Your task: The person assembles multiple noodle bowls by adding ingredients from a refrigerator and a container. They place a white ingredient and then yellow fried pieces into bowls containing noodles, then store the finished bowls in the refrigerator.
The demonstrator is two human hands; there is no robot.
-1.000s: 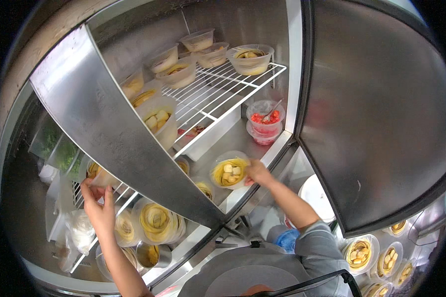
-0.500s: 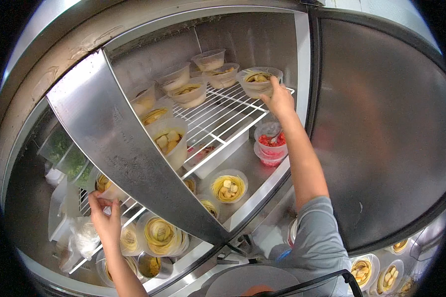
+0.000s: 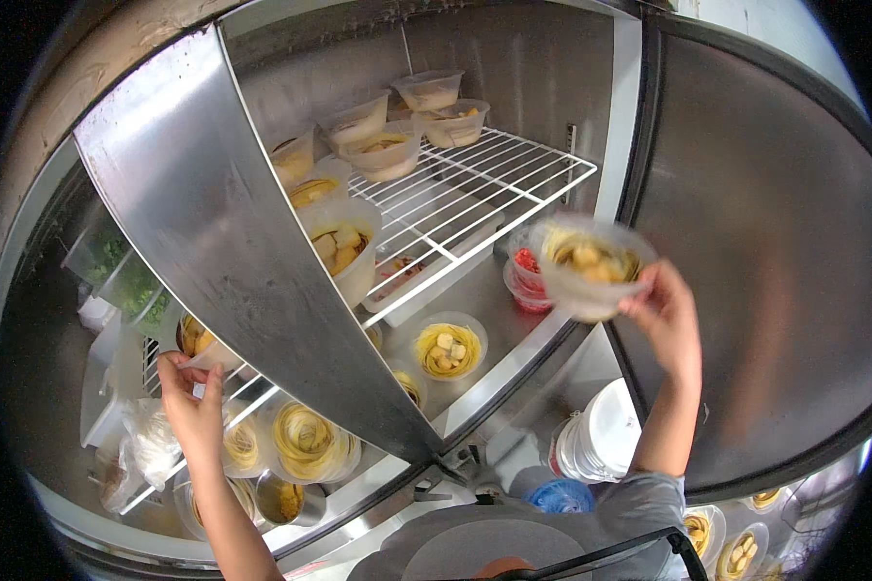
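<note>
A clear plastic bowl of noodles topped with yellow chunks [image 3: 589, 263] is in my right hand [image 3: 670, 324], gripped by its right side. It is off the shelf, in front of the fridge opening, and slightly blurred. At the left, beyond the steel divider, my left hand [image 3: 192, 402] is closed on the lower edge of another clear plastic bowl with yellow food [image 3: 194, 341]. The divider hides part of that bowl. Similar bowls [image 3: 381, 155] line the left and back of the white wire shelf [image 3: 499, 179].
Below the wire shelf are tubs of red food [image 3: 525, 281] and a noodle bowl [image 3: 448, 346]. The fridge door [image 3: 775, 252] stands open at the right. White buckets [image 3: 601, 436] and a blue object [image 3: 560, 496] are beneath. The steel divider [image 3: 233, 223] separates the two openings.
My right hand has lifted the noodle bowl off the wire shelf and brought it right and toward me. My left hand stays at its bowl. The view has shifted slightly.
</note>
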